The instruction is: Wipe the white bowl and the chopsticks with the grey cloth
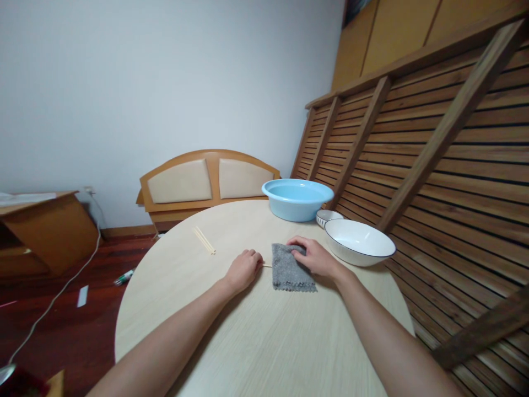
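A grey cloth (289, 273) lies flat on the round pale wooden table (256, 336). My right hand (312, 255) rests on the cloth's right upper part, fingers curled and pressing on it. My left hand (244, 269) sits just left of the cloth, fingers closed around a thin wooden stick whose tip (266, 266) pokes out toward the cloth. A pair of pale chopsticks (204, 240) lies on the table farther left and back.
A light blue basin (297, 198) stands at the table's far edge. A white bowl (359, 241) and a smaller bowl (327, 216) sit to the right. A slatted wooden frame (433, 143) leans on the right; a headboard (209, 179) stands behind.
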